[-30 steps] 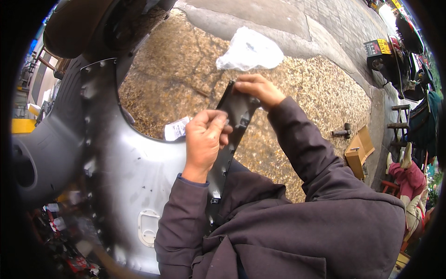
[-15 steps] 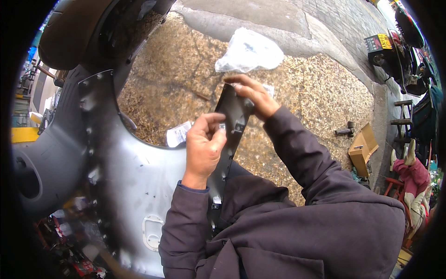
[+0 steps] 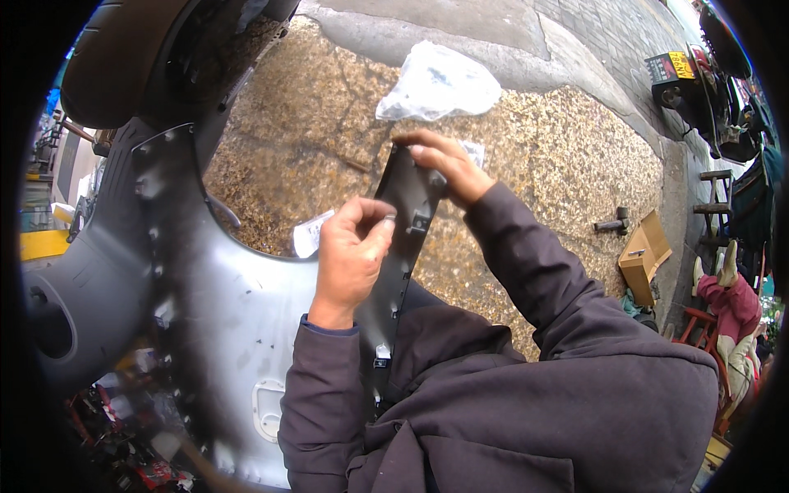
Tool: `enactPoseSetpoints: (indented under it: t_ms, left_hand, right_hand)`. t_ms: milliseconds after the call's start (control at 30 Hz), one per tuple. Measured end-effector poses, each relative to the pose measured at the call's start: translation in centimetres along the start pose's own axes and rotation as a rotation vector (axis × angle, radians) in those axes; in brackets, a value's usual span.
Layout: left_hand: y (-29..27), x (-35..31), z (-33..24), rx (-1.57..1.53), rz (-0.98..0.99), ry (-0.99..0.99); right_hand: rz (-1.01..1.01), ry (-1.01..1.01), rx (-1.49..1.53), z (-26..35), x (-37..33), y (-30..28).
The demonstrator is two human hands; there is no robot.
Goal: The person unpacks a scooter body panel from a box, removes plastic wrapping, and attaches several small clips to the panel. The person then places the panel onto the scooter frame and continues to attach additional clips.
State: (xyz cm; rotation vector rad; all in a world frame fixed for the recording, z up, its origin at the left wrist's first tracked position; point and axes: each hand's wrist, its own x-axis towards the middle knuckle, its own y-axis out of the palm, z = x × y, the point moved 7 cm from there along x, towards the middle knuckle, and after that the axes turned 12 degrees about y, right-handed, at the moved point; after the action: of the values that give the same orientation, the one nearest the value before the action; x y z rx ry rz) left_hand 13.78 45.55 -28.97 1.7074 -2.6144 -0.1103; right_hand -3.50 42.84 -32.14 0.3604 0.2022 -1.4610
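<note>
A large curved scooter body panel (image 3: 246, 304), grey-silver with blackened edges, lies across my lap with its inner side up. My right hand (image 3: 454, 167) is wrapped round the far end of its right-hand arm, thumb on the inner face and fingers over the tip. My left hand (image 3: 352, 259) hovers over the same arm, thumb and forefinger pinching a small metal clip (image 3: 389, 216). Just right of that pinch, a dark mounting tab (image 3: 420, 222) sits on the panel's edge. Nearer to me, a silver clip (image 3: 382, 352) is seated on that edge.
A scooter (image 3: 90, 238) stands close on the left. On the pebbled ground lie a clear plastic bag (image 3: 440, 82), a small white packet (image 3: 309, 237), a hammer (image 3: 613, 222) and an open cardboard box (image 3: 645, 256). A parked motorcycle (image 3: 699, 99) and a wooden stool (image 3: 713, 197) are at the right.
My left hand, with the clip pinched in it, has drawn slightly left. The right hand keeps its grip at the panel's far end.
</note>
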Motion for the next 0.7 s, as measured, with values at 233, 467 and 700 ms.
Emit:
enactPoseSetpoints:
  t_ms: [233, 467, 700]
  left_hand:
    - [0.3, -0.2, -0.5, -0.022, 0.005, -0.040]
    - [0.8, 0.2, -1.5, 0.020, 0.088, -0.012]
    - [1.0, 0.7, -2.1, 0.063, 0.118, 0.021]
  right_hand:
    - [-0.010, 0.008, -0.007, 0.2, -0.4, 0.0]
    - [-0.001, -0.029, -0.039, 0.3, -0.3, 0.1]
    - [0.021, -0.005, -0.030, 0.0, -0.2, 0.2]
